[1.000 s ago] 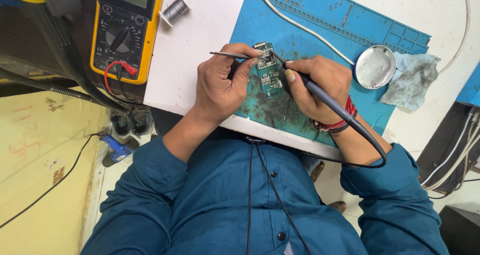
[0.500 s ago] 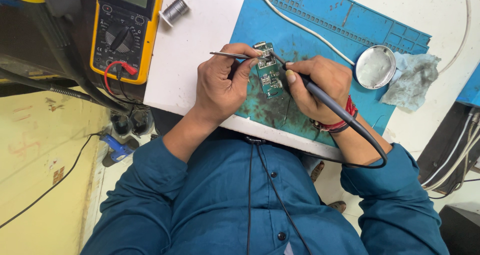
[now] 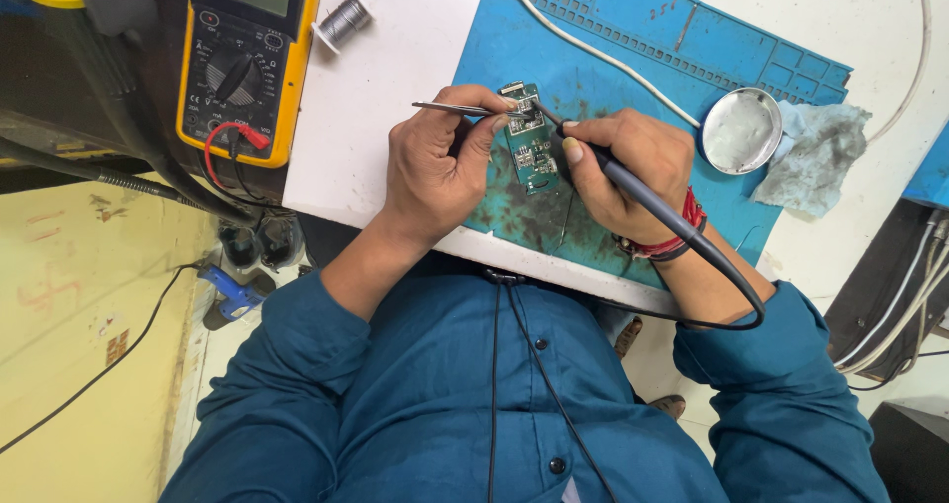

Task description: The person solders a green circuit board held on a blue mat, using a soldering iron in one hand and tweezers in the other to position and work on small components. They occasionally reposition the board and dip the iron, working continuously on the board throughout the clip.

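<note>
A small green circuit board lies on a blue work mat. My left hand pinches metal tweezers, their tips resting on the board's upper end. My right hand grips a dark soldering iron like a pen, with its tip touching the board near the tweezer tips. The iron's black cord loops back over my right forearm. Both sleeves are teal.
A yellow multimeter with red and black leads lies at the upper left, with a solder spool beside it. A round metal tin and a crumpled blue cloth sit right of the board. A white cable crosses the mat.
</note>
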Demonstrator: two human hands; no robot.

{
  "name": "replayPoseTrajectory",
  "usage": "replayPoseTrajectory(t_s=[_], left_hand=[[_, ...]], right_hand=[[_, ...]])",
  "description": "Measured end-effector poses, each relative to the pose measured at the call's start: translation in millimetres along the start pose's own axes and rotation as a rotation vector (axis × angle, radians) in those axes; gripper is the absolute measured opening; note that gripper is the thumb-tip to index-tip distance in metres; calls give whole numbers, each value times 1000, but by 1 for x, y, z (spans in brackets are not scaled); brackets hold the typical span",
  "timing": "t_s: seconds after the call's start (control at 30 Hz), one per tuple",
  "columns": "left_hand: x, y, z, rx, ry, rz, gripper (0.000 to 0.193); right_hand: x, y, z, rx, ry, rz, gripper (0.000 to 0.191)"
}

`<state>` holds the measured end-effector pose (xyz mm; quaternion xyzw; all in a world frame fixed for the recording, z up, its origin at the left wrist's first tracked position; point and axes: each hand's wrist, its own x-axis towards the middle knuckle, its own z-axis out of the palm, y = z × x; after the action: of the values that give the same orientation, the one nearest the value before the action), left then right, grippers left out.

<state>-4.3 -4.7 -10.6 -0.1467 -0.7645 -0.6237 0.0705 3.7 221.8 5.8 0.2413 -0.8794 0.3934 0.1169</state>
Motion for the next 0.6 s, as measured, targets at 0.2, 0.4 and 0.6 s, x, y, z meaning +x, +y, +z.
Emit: replayPoseTrajectory(t_s=[0.2,0.4,0.6], left_hand=[[0,1,0,2,-1,-16,9],[0,2,0,-2,-1,-10,10],[0,1,0,-6,-3,-19,10]], right_hand=[[0,0,0,10,4,1,9],[0,-1,0,16,6,-2,9],[0,-1,0,6,4,1,9]])
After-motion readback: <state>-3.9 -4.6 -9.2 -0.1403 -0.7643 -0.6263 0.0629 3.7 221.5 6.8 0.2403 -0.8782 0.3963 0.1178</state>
